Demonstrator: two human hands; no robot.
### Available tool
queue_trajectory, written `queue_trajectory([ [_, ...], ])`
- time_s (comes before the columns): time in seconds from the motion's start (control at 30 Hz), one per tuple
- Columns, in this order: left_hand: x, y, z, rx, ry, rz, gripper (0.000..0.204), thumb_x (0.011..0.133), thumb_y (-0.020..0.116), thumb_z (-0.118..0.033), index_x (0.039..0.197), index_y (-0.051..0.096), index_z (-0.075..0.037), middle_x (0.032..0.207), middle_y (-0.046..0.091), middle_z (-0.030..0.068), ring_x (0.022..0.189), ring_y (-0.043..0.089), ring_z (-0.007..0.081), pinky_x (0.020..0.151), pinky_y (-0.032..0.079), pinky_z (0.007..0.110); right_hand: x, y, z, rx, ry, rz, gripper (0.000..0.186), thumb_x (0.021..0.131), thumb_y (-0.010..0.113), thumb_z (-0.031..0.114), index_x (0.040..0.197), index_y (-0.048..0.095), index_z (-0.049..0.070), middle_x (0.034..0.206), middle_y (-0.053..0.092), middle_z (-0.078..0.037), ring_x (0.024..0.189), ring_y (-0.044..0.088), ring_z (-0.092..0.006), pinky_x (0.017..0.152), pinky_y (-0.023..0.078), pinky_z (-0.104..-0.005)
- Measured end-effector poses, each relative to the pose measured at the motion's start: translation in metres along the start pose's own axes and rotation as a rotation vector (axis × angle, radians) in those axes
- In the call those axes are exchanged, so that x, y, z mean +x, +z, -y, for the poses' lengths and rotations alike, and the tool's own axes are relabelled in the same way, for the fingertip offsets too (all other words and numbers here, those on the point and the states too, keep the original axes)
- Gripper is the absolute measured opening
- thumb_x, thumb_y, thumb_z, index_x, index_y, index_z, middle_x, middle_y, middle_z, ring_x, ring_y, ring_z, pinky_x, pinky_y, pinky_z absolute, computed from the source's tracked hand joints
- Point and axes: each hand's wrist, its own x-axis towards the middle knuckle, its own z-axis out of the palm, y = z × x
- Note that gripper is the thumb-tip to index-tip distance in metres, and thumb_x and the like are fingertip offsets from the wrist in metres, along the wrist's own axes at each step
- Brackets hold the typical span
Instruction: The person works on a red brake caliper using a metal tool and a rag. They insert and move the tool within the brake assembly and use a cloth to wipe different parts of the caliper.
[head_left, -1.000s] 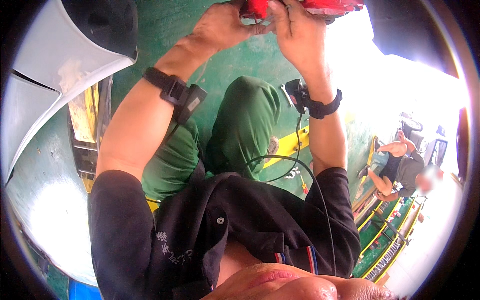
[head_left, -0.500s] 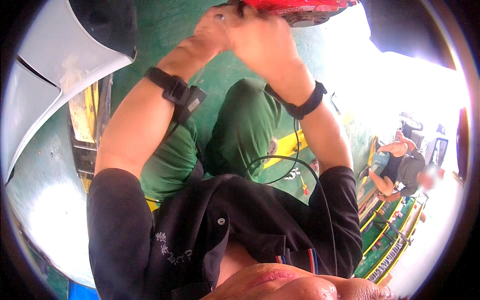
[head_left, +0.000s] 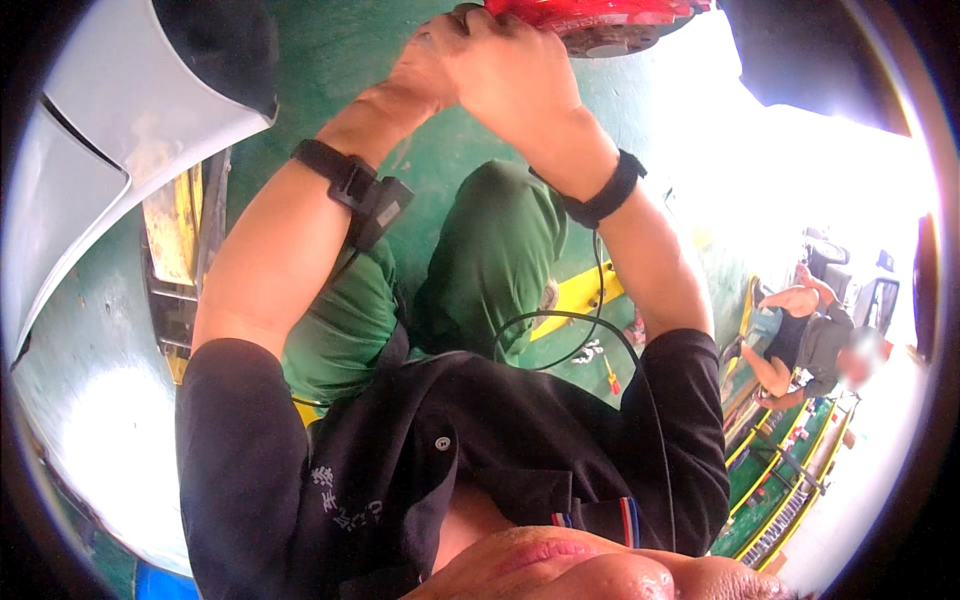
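Both my arms reach up to the top edge of the head view, where a red brake caliper point(head_left: 600, 12) sits on a dark brake disc point(head_left: 612, 42). My left hand point(head_left: 428, 62) is closed beside the caliper's left end. Pressed against it, my right hand point(head_left: 512, 72) is closed too, with its back turned to the camera. A small dark part point(head_left: 466, 10) shows at the fingers of both hands, but its kind is hidden. Each wrist wears a black strap, and the left strap point(head_left: 350, 185) carries a small black box.
On the left stands a pale car body panel point(head_left: 130, 120) with a dark opening. A yellow metal beam point(head_left: 580, 295) lies beside my knee, near a red and yellow screwdriver point(head_left: 612, 378) on the green floor. At the right another person point(head_left: 815, 340) sits near yellow-edged racks.
Both hands have shifted very slightly but stay together at the caliper's left end. My right forearm has moved a little. The other person's pose is nearly the same.
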Motion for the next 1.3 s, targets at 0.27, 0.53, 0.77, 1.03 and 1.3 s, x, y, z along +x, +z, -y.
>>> queue_trajectory([
  [0.27,-0.003,-0.009,-0.003,-0.056,0.003,-0.037,0.037,0.087,0.059,-0.028,0.118,0.06,-0.008,0.11,0.064,0.0133,0.105,0.062,0.0278,0.085,0.051,0.042,0.003,0.005,0.003,-0.025,0.038,-0.076,0.014,0.081,0.061,0.018,0.089,0.06,0.006,0.08,0.065,-0.012,0.075,0.069,-0.028,0.054,0.056,-0.0389],
  [0.53,0.0,-0.001,-0.002,-0.406,-0.153,0.155,0.048,0.09,0.057,-0.036,0.131,0.054,-0.012,0.126,0.057,0.0075,0.119,0.051,0.0285,0.087,0.044,0.067,0.002,0.002,0.005,-0.054,0.191,-0.151,0.038,0.093,0.057,0.043,0.084,0.06,0.006,0.074,0.065,-0.011,0.068,0.069,-0.028,0.052,0.055,-0.0386],
  [0.77,0.0,-0.021,-0.011,-0.34,-0.185,-0.025,0.053,0.084,0.063,-0.04,0.13,0.055,-0.015,0.13,0.054,0.0053,0.126,0.041,0.0343,0.083,0.041,0.071,0.012,-0.013,0.003,-0.098,0.18,-0.064,0.039,0.095,0.057,0.038,0.081,0.061,0.001,0.062,0.063,-0.012,0.05,0.064,-0.0295,0.046,0.053,-0.038],
  [1.03,0.01,-0.013,-0.009,-0.124,-0.135,-0.091,0.041,0.077,0.067,-0.034,0.114,0.062,-0.015,0.116,0.057,0.0056,0.111,0.049,0.0303,0.081,0.045,0.058,0.013,-0.001,-0.007,-0.092,0.138,-0.117,0.042,0.094,0.058,0.038,0.074,0.061,0.002,0.059,0.061,-0.012,0.048,0.063,-0.0296,0.045,0.053,-0.0383],
  [1.3,0.007,0.018,0.002,-0.153,-0.192,-0.013,0.036,0.079,0.065,-0.031,0.108,0.062,-0.01,0.111,0.058,0.0069,0.11,0.049,0.0293,0.083,0.045,0.053,0.014,0.009,-0.012,-0.109,0.127,-0.184,0.038,0.092,0.06,0.036,0.071,0.059,0.005,0.058,0.06,-0.011,0.05,0.062,-0.0283,0.046,0.052,-0.0394],
])
